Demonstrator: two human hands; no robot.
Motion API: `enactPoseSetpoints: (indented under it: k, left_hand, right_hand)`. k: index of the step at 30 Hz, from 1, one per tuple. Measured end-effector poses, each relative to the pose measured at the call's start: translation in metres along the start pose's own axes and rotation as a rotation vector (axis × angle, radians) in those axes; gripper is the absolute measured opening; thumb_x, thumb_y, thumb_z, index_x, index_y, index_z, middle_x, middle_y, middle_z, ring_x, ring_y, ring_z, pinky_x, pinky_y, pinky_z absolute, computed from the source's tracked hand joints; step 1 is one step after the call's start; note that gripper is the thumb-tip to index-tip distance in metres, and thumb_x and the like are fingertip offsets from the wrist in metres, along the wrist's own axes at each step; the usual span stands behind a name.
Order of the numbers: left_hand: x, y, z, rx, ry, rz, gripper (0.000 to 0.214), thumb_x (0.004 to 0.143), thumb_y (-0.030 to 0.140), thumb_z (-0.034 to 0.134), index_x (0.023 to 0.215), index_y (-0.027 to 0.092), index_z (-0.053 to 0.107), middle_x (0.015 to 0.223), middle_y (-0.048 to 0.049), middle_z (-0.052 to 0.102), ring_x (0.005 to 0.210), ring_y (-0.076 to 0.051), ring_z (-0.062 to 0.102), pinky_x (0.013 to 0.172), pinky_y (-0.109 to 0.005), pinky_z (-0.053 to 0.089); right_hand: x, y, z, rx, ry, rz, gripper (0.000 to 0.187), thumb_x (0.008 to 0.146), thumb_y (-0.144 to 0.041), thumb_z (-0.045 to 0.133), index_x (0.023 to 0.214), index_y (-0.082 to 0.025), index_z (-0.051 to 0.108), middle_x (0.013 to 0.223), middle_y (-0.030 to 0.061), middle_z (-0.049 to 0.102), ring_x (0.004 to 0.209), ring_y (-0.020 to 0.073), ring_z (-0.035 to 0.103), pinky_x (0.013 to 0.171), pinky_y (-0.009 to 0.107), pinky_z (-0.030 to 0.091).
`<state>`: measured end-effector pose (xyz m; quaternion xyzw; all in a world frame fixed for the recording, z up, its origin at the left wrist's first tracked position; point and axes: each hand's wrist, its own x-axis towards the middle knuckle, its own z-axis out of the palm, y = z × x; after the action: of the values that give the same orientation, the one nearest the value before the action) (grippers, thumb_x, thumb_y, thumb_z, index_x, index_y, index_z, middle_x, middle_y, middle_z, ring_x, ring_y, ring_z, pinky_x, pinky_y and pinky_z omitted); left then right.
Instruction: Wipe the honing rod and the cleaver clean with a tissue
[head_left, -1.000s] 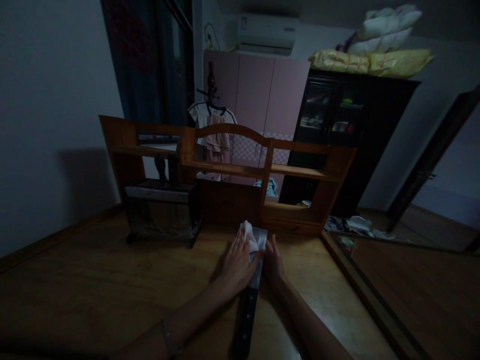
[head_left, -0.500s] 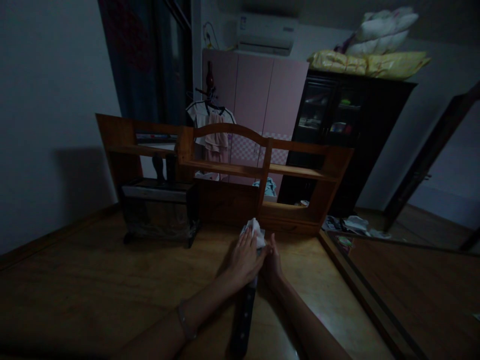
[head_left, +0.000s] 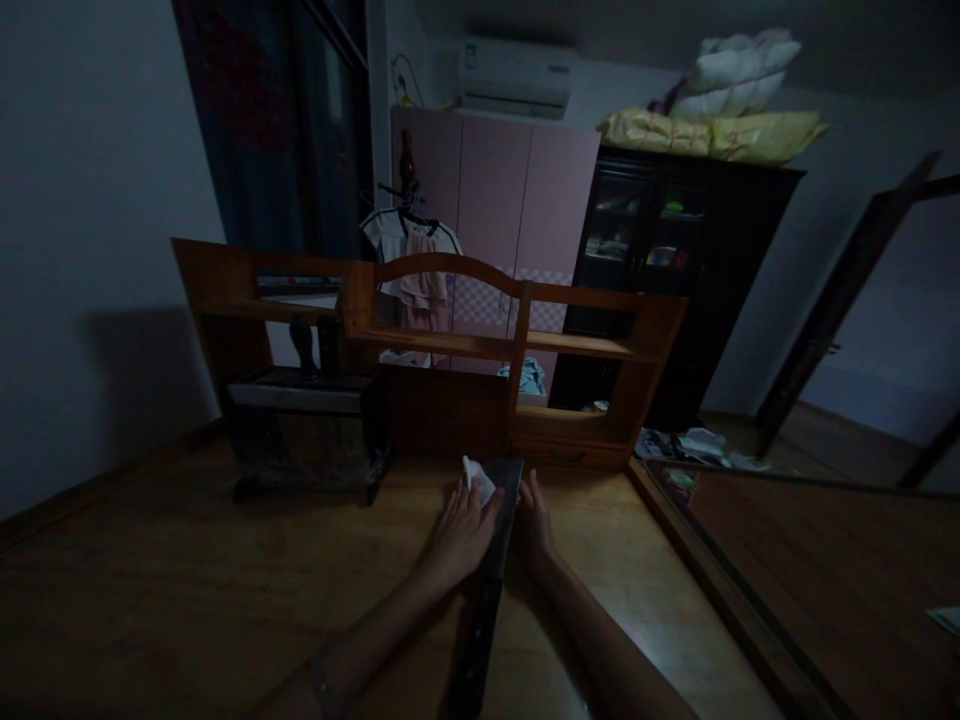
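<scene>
A cleaver (head_left: 507,505) with a broad grey blade and a black riveted handle lies on the wooden tabletop, its handle pointing toward me. My left hand (head_left: 460,538) presses a crumpled white tissue (head_left: 478,482) at the left side of the blade, fingers over the tissue. On the blade's right side is my right hand (head_left: 537,525), fingers stretched out and close along the edge; whether they touch the metal is hard to tell in the dim light. Neither hand is on the handle.
A knife block (head_left: 300,400) with black handles sticking out stands on the left of the tabletop (head_left: 300,570). A wooden shelf unit (head_left: 442,345) runs along the back. The table's raised right edge (head_left: 705,565) borders a lower brown surface.
My left hand has slid left with the tissue, uncovering more of the blade. My hands have moved apart, and the view has shifted slightly.
</scene>
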<state>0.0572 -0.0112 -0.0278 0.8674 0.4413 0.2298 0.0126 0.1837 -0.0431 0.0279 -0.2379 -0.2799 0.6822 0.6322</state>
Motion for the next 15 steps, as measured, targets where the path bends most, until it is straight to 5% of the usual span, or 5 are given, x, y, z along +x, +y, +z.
enactPoseSetpoints:
  k: [6, 15]
  left_hand:
    - [-0.013, 0.016, -0.003, -0.059, 0.091, -0.097, 0.059, 0.096, 0.049, 0.020, 0.146, 0.017, 0.022, 0.154, -0.0113, 0.018, 0.143, -0.027, 0.008, 0.114, -0.048, 0.018]
    - [-0.027, 0.022, -0.007, -0.101, 0.042, -0.082, 0.067, 0.095, 0.054, 0.019, 0.148, 0.012, 0.020, 0.153, -0.0137, 0.014, 0.141, -0.026, 0.004, 0.114, -0.048, 0.019]
  right_hand:
    - [-0.003, -0.001, 0.002, -0.040, 0.018, 0.003, 0.050, 0.080, -0.061, 0.053, 0.102, -0.019, 0.069, 0.098, 0.0071, 0.074, 0.103, 0.0262, 0.065, 0.095, 0.040, 0.047]
    - [-0.001, 0.000, -0.001, -0.050, 0.041, -0.002, 0.050, 0.080, -0.063, 0.052, 0.099, -0.020, 0.070, 0.095, 0.0067, 0.074, 0.101, 0.0269, 0.066, 0.096, 0.041, 0.045]
